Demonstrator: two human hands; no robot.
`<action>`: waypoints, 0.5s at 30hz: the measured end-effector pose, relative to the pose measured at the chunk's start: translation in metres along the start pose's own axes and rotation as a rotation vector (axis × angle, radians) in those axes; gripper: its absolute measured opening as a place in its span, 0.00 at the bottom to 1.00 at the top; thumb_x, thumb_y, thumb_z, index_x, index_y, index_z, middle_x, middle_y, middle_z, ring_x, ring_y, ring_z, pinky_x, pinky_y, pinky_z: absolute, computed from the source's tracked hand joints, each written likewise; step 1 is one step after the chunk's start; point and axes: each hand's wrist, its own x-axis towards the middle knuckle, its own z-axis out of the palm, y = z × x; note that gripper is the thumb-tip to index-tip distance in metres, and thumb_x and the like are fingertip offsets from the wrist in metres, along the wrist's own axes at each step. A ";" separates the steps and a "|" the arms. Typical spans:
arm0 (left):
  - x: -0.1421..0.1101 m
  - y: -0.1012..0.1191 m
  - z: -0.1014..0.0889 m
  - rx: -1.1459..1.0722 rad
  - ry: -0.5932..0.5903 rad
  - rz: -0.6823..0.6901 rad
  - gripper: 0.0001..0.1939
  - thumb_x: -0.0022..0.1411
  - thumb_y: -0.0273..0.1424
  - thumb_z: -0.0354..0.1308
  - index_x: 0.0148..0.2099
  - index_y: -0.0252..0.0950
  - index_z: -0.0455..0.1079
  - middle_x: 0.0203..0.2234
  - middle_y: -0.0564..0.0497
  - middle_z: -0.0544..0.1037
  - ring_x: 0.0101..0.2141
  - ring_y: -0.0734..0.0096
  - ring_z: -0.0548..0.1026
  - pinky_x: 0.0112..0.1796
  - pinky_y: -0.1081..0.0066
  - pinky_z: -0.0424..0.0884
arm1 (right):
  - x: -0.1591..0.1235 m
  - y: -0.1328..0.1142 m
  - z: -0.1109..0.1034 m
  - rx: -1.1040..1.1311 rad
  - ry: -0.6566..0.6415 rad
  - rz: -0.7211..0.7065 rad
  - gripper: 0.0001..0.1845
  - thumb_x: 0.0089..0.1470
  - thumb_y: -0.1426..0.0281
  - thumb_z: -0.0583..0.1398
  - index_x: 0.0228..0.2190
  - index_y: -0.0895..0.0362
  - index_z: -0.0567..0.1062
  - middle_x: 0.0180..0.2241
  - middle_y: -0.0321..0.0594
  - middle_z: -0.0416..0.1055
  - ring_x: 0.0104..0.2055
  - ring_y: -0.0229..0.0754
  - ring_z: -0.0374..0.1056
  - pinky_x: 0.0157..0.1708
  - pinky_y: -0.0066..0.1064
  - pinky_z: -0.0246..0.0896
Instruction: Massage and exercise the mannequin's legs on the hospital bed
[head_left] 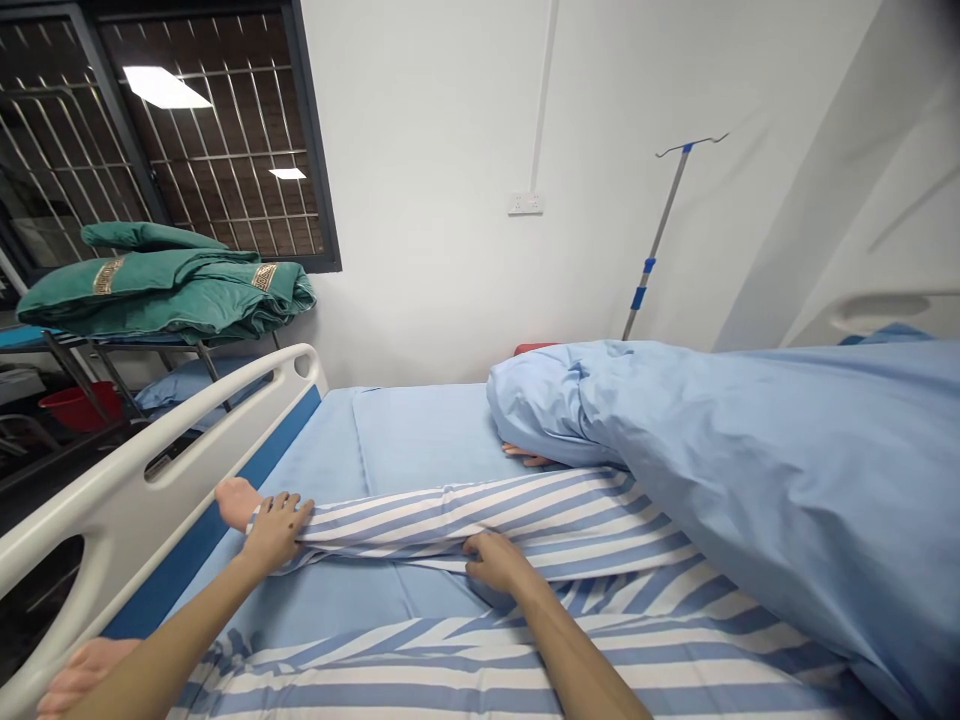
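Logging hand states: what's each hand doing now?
Left hand: laid on the blue-and-white striped cloth trouser leg; grip unclear.
Right hand: curled against it; grip unclear.

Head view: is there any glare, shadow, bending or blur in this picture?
In the head view, the window shows two bright reflections; a faint shadow lies on the wall right of the pole; the pole leans, perhaps from lens distortion; the top right corner is dark; the left hand and right hand look fairly sharp.

Two legs (420,515) lie along the bed (420,430), feet (236,500) left by the footboard (120,550); the quilt (750,430) lies over their right end, a drip stand (658,235) behind it, bundled cloth (172,290) beyond the footboard
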 end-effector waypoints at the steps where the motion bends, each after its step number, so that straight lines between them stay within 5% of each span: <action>1: -0.005 0.003 0.003 0.023 0.041 0.034 0.26 0.52 0.26 0.53 0.55 0.38 0.62 0.51 0.39 0.66 0.52 0.51 0.62 0.51 0.53 0.54 | 0.000 0.000 0.000 0.002 -0.002 0.000 0.19 0.42 0.68 0.57 0.39 0.52 0.76 0.36 0.41 0.75 0.41 0.46 0.68 0.36 0.29 0.56; 4: -0.028 0.013 0.017 0.061 0.110 0.277 0.24 0.57 0.22 0.45 0.56 0.39 0.60 0.55 0.42 0.63 0.55 0.55 0.60 0.55 0.53 0.49 | 0.003 0.002 0.001 0.009 -0.005 -0.008 0.19 0.42 0.68 0.57 0.39 0.52 0.77 0.35 0.41 0.75 0.40 0.45 0.68 0.35 0.29 0.56; 7: -0.052 0.022 0.035 0.037 -0.038 0.482 0.18 0.59 0.22 0.44 0.49 0.37 0.66 0.47 0.42 0.71 0.48 0.59 0.67 0.49 0.57 0.60 | 0.005 0.004 0.003 0.017 -0.002 -0.030 0.18 0.41 0.68 0.57 0.37 0.53 0.77 0.36 0.42 0.75 0.39 0.46 0.68 0.35 0.30 0.55; 10: -0.063 0.026 0.042 0.056 -0.240 0.350 0.16 0.55 0.19 0.47 0.42 0.31 0.70 0.35 0.41 0.76 0.38 0.59 0.73 0.37 0.61 0.66 | 0.007 0.007 0.005 0.037 0.001 -0.043 0.18 0.41 0.68 0.57 0.37 0.54 0.76 0.38 0.43 0.74 0.41 0.47 0.68 0.37 0.30 0.55; 15: -0.058 0.027 0.031 0.142 -0.149 0.063 0.22 0.55 0.15 0.39 0.45 0.27 0.70 0.35 0.36 0.75 0.37 0.56 0.73 0.33 0.63 0.66 | 0.007 0.010 0.007 0.046 0.000 -0.047 0.18 0.41 0.68 0.56 0.37 0.55 0.76 0.38 0.43 0.74 0.41 0.47 0.68 0.37 0.31 0.55</action>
